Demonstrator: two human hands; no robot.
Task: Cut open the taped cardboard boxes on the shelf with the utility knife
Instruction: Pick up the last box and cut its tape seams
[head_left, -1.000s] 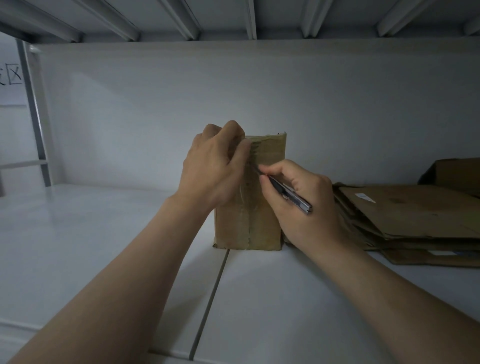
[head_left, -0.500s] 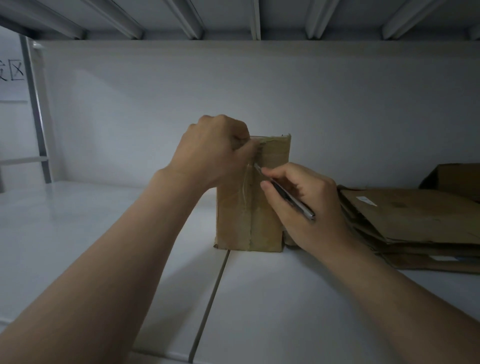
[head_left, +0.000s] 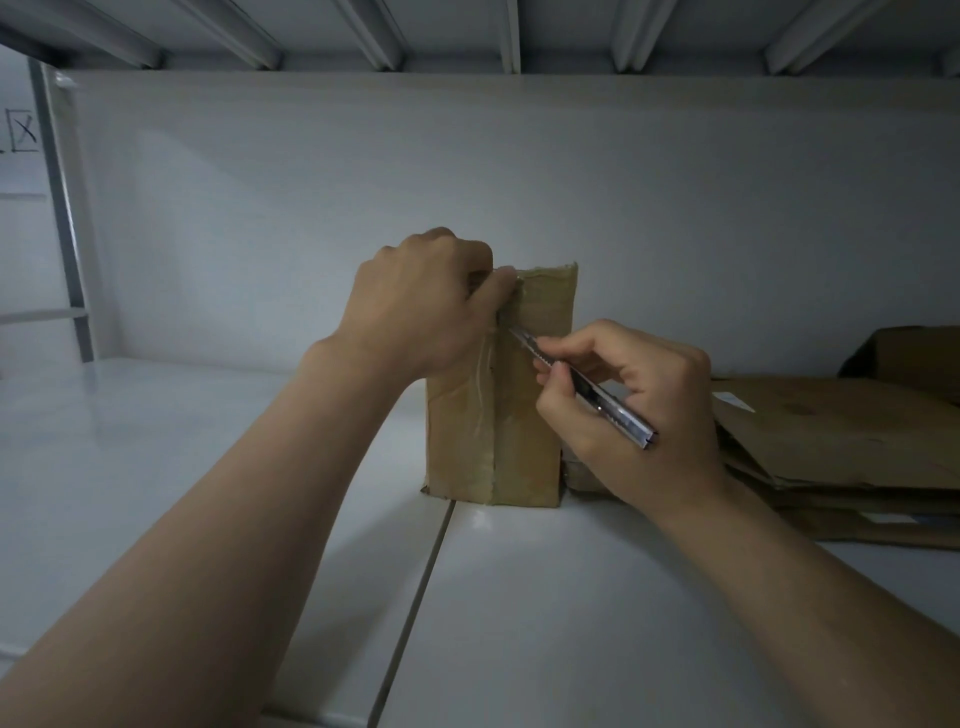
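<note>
A small brown cardboard box (head_left: 524, 426) stands upright on the white shelf (head_left: 208, 457), with clear tape running down its front seam. My left hand (head_left: 421, 306) grips the box's top left corner, thumb on the front face. My right hand (head_left: 623, 410) holds a slim metal utility knife (head_left: 582, 387) like a pen. Its blade tip touches the taped seam high on the front, just below my left thumb. Loose tape strands hang along the seam.
Flattened cardboard sheets (head_left: 841, 447) are stacked to the right of the box, with another box (head_left: 914, 353) behind them. The shelf's back wall (head_left: 519, 182) is close behind, and the ribbed underside of the upper shelf (head_left: 509, 31) is overhead. A metal upright (head_left: 62, 218) stands at far left.
My left hand has shifted up and left on the box's top corner. The knife tip has stayed at the upper seam, and my right hand has tilted the handle lower to the right.
</note>
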